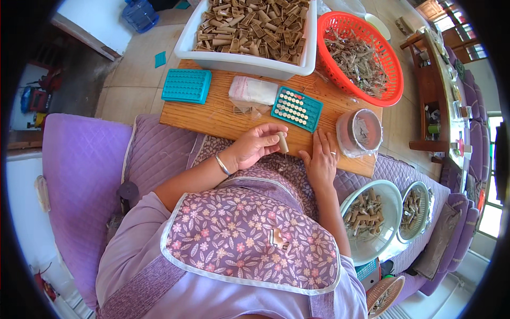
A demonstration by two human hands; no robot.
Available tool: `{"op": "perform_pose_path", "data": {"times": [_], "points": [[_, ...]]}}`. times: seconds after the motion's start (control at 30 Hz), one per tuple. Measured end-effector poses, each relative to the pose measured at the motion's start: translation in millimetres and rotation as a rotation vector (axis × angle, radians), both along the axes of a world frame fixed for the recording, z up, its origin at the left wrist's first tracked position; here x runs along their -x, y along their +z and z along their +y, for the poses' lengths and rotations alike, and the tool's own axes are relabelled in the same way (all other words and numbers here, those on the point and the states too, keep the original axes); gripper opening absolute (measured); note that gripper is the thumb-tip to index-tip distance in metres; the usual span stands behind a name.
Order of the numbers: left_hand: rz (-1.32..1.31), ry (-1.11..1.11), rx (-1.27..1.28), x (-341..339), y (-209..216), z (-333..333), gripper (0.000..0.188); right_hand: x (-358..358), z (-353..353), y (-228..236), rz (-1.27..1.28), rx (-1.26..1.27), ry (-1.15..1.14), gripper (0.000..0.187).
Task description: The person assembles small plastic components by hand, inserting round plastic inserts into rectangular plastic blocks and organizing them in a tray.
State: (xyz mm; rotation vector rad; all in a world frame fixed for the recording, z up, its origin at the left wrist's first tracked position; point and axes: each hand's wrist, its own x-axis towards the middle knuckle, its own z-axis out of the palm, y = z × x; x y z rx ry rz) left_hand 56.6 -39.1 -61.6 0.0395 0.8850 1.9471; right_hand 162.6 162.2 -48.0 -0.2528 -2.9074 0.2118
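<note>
My left hand [255, 144] is closed, pinching a small tan tube [282, 142] upright between thumb and fingers above my lap, at the table's near edge. With fingers stretched out, my right hand [322, 159] rests flat on the wooden table [223, 109]; nothing is in it. Just beyond it lies a teal tray [313, 109] partly filled with rows of small white round pieces, a reddish one among them. A clear plastic bag [253, 91] with white contents sits left of that tray. Farther left is another teal tray [186, 86], its holes without white pieces.
At the back, a white bin [186, 48] holds many brown tube-like pieces. Beside it, a red basket [390, 87] contains clear scraps. A plastic-lined round container [345, 133] stands right of my hand. Two pale basins [393, 212] [425, 212] hold tubes on the purple sofa [170, 149].
</note>
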Motion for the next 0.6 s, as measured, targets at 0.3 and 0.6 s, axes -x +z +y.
{"op": "perform_pose_path", "data": {"times": [0.3,0.6], "points": [[-0.116,-0.050,-0.121,1,-5,-3,0.023,-18,6,-12,-0.022,0.164,0.050,0.073],[-0.142,-0.073,-0.151,1,-14,-5,0.027,-5,3,2,-0.013,0.036,0.074,0.077]]}}
